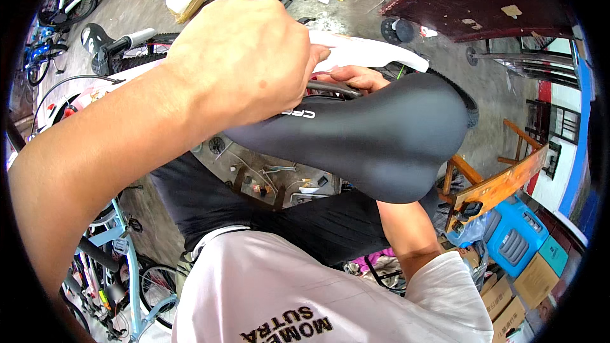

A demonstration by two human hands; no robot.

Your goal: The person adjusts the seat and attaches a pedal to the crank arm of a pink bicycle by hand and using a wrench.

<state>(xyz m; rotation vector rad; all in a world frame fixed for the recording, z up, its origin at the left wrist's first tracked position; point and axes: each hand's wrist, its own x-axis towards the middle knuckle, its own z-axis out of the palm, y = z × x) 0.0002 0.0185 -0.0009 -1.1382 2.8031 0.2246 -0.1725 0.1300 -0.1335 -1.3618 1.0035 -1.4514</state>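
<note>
A black padded bicycle saddle (pixel 375 133) lies across the middle of the view, its broad rear to the right and its nose under my left wrist. My left hand (pixel 248 57) is closed in a fist over the far side of the nose. What it grips is hidden beneath the fingers. My right forearm passes under the saddle, and the fingers of my right hand (pixel 357 79) curl up at its far edge, around the dark metal saddle rail (pixel 335 88). A bit of red shows between the two hands. Just beyond them is a white bicycle fender (pixel 375 54).
Small tools and parts (pixel 267 181) lie on the floor below the saddle. A wooden bench (pixel 495 181) and a blue plastic case (pixel 516 235) stand at right, near cardboard boxes (pixel 537 279). A light-blue bicycle frame (pixel 132 267) is at lower left; a dark red cabinet (pixel 483 0) is at far right.
</note>
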